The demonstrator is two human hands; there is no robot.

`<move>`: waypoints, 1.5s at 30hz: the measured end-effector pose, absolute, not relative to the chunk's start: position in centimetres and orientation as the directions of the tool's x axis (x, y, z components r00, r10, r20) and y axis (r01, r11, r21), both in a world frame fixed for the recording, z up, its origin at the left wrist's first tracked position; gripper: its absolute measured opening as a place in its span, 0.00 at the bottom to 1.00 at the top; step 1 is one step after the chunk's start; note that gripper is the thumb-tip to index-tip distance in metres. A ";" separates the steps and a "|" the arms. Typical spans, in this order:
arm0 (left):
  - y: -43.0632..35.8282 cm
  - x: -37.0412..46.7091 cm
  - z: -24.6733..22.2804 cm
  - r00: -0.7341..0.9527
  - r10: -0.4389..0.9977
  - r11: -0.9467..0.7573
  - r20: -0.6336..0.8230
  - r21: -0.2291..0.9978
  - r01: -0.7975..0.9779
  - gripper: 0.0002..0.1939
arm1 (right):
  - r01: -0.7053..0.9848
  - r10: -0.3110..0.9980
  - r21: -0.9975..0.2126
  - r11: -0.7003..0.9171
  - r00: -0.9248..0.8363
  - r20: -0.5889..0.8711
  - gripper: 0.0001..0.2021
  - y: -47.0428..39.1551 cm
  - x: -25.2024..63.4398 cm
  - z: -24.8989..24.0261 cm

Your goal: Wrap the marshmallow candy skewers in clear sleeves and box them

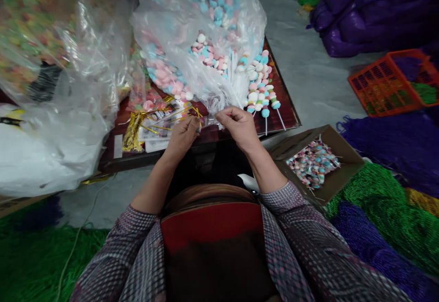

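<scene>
Looking down remotely, I see the bench [290,115] bearing a large marshmallow bag [161,20] at its far side. A cardboard box [345,170] of candies stands near right. At the near edge, the left hand [184,136] and right hand [240,127] pinch a clear plastic wrapper [210,121] between them, left of marshmallow skewers [262,92].

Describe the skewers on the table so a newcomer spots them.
Find the near right corner of the red table, past the right hand. The skewers lie there beside the big plastic bag: pastel pieces threaded on white sticks, unlike the bag's loose ones.
</scene>
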State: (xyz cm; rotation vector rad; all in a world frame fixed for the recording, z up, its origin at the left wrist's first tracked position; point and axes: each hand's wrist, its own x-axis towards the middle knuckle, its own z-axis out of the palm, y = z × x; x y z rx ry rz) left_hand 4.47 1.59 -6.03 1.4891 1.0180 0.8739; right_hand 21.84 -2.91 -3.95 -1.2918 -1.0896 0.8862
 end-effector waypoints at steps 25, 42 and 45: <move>0.6 5.0 -6.1 0.365 0.931 0.166 -0.010 0.902 -0.398 0.27 | 0.637 0.644 -0.360 -0.682 0.756 0.116 0.15 -7.3 39.7 -8.7; 1.0 4.4 -7.1 0.296 0.955 0.133 -0.024 0.926 -0.353 0.29 | 0.204 0.719 -0.979 0.015 0.678 0.152 0.11 -10.4 33.7 -4.7; 0.8 4.2 -7.4 0.291 0.956 0.128 -0.024 0.930 -0.344 0.29 | 0.160 0.742 -0.986 0.055 0.654 0.148 0.12 -9.9 32.8 -4.5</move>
